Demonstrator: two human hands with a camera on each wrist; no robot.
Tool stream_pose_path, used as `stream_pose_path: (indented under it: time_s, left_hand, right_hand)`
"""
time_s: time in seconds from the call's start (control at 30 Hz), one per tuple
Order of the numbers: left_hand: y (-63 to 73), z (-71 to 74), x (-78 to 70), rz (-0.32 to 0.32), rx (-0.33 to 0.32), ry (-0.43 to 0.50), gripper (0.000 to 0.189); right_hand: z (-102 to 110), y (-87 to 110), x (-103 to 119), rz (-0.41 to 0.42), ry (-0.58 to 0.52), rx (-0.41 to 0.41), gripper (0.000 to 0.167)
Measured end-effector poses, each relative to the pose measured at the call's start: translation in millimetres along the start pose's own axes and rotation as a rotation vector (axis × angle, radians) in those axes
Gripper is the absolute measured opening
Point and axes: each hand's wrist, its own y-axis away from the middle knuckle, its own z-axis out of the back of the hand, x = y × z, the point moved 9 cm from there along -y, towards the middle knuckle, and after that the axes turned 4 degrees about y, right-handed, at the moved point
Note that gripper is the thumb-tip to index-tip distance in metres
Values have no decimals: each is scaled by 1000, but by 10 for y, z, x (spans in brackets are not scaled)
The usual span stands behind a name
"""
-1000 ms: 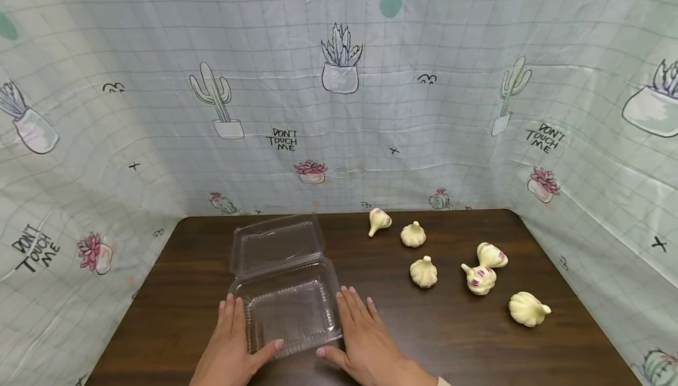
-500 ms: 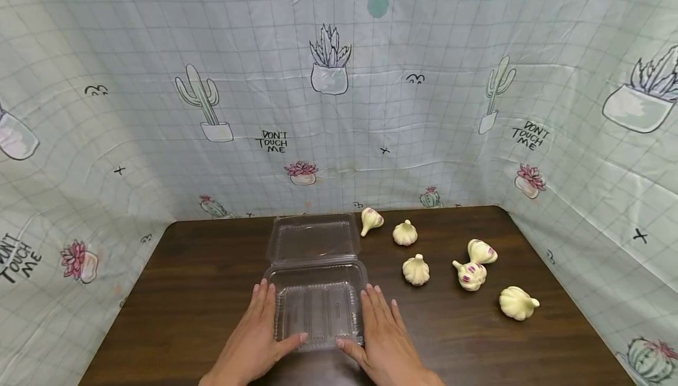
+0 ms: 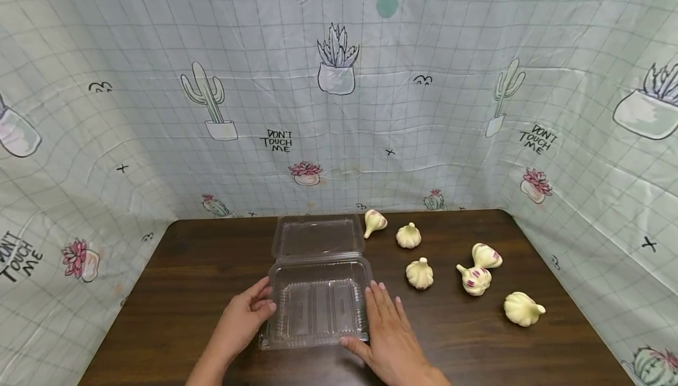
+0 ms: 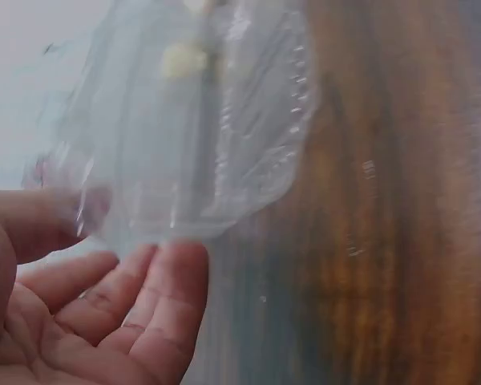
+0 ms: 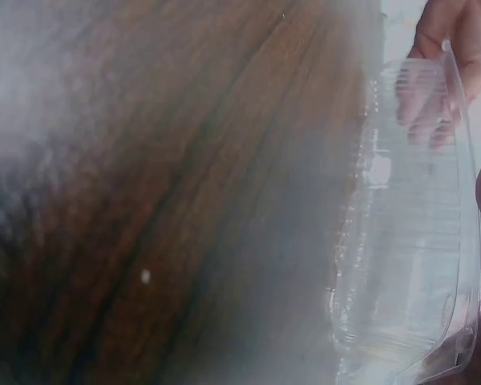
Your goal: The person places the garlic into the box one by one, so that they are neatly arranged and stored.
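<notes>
A clear plastic clamshell container [image 3: 320, 309] lies on the table with its lid [image 3: 320, 238] folded back toward the wall. Its tray holds nothing. By the tray's left edge is my left hand [image 3: 239, 319], fingers loosely bent, thumb tip right at the rim. The left wrist view shows that thumb [image 4: 52, 220] overlapping the plastic, with the other fingers [image 4: 172, 289] relaxed below. My right hand [image 3: 391, 333] rests along the tray's right side, its fingers straight and its thumb at the front right corner. In the right wrist view the tray wall [image 5: 409, 233] runs beside that hand.
Several garlic bulbs lie right of the container: one near the lid [image 3: 375, 222], two closer in, including a pale bulb [image 3: 420, 274], a purple-streaked pair [image 3: 476, 280] and one at far right [image 3: 523, 309]. A printed curtain [image 3: 339, 109] surrounds the dark wooden table [image 3: 212, 268].
The container has been turned square to the table and shifted right. My left hand has since drawn its thumb and fingers back to the left edge; the right stays alongside.
</notes>
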Motion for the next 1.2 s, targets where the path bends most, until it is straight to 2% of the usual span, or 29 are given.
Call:
stream_pose_path:
  time_s: [0.1, 0.17, 0.27, 0.4, 0.7, 0.9, 1.2]
  left_hand:
    - [-68, 23, 84, 41, 68, 208, 68]
    - [-107, 26, 116, 59, 117, 281, 72]
    - [-147, 33, 142, 80, 175, 331, 76]
    - [-184, 59, 158, 102, 202, 355, 75]
    - [-245, 86, 192, 129, 178, 362, 70]
    - [-246, 58, 209, 137, 144, 357, 67]
    - [-234, 7, 198, 139, 170, 342, 72]
  right_hand:
    - [-5, -12, -11, -4, -6, 8, 105]
    - [-15, -23, -18, -6, -15, 17, 105]
    - [-34, -39, -28, -6, -25, 34, 105]
    - [-51, -58, -40, -5, -40, 51, 105]
    - [-62, -69, -70, -6, -51, 60, 104]
    - [-55, -70, -97, 15, -36, 27, 103]
    - [-71, -61, -125, 24, -50, 26, 103]
